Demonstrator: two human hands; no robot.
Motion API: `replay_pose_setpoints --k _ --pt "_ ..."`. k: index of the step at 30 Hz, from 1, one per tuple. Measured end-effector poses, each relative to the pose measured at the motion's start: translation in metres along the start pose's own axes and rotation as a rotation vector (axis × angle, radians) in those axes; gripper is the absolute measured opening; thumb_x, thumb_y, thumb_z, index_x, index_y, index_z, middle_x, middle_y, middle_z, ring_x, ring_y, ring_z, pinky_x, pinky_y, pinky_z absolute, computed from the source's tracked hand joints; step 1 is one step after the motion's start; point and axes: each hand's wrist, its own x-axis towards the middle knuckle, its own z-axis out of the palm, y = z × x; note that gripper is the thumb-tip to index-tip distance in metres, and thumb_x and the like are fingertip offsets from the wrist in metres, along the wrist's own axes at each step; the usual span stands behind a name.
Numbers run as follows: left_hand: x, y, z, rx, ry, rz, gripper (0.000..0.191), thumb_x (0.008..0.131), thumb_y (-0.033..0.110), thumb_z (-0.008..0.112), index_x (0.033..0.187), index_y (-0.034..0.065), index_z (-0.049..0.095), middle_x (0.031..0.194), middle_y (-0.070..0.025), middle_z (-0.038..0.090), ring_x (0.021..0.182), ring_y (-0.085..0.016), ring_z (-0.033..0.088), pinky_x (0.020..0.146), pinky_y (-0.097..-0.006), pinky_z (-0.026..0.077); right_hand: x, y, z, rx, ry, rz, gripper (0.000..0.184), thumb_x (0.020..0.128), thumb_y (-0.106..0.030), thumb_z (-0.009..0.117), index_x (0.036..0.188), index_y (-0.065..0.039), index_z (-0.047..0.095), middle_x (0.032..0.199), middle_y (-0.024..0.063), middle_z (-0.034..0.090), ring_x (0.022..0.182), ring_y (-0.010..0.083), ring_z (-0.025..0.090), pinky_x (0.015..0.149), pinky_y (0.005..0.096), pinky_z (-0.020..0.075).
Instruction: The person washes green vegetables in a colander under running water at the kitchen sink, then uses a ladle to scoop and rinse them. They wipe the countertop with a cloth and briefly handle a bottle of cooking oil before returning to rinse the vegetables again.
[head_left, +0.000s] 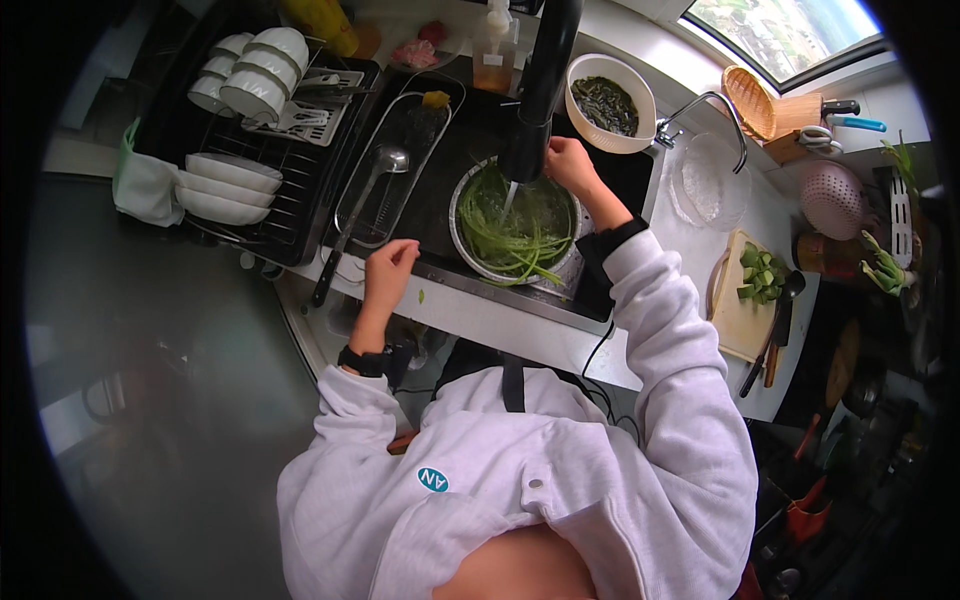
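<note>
Leafy green stems (517, 251) lie in a round metal bowl (454, 225) in the dark sink (431, 195). Water runs down onto them from the black faucet (534, 90), and some stem ends hang over the near rim. My right hand (574, 169) is against the right side of the faucet; its fingertips are partly hidden there, so its grip cannot be made out. Over the counter's front edge, left of the bowl, my left hand (391, 274) hovers with fingers drawn together and nothing visible in them. A ladle (375, 176) rests across a narrow drain basket (394, 195) close by.
White bowls (266, 71) and stacked dishes (229, 187) fill a rack at left. Behind the sink stand a soap bottle (495, 56) and a white basin (645, 135) of dark greens. Rightward are a small curved tap (724, 101) and a cutting board (731, 322) with chopped green pieces.
</note>
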Motion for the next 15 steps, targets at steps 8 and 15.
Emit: replay_pose_setpoints --k 8,15 --pt "-0.02 0.007 0.023 -0.054 -0.154 -0.096 0.018 0.085 0.009 0.057 0.098 -0.0018 0.063 0.081 -0.0074 0.066 0.076 -0.01 0.061 0.067 -0.0217 0.046 0.121 -0.003 0.024 0.116 -0.552 -0.19 0.036 0.083 -0.006 0.055 0.117 0.002 0.051 0.107 0.0116 0.059 0.097 0.0189 0.056 0.081 0.0325 0.0467" --pt "-0.018 -0.004 0.015 -0.125 -0.117 -0.151 0.019 0.083 0.012 0.06 0.097 -0.0007 0.063 0.079 -0.0084 0.066 0.072 -0.012 0.062 0.065 -0.0242 0.048 0.129 -0.038 0.001 0.762 -0.589 -0.009 0.037 0.087 -0.004 0.049 0.123 0.005 0.045 0.118 0.0156 0.053 0.109 0.0254 0.052 0.091 0.0409 0.0462"
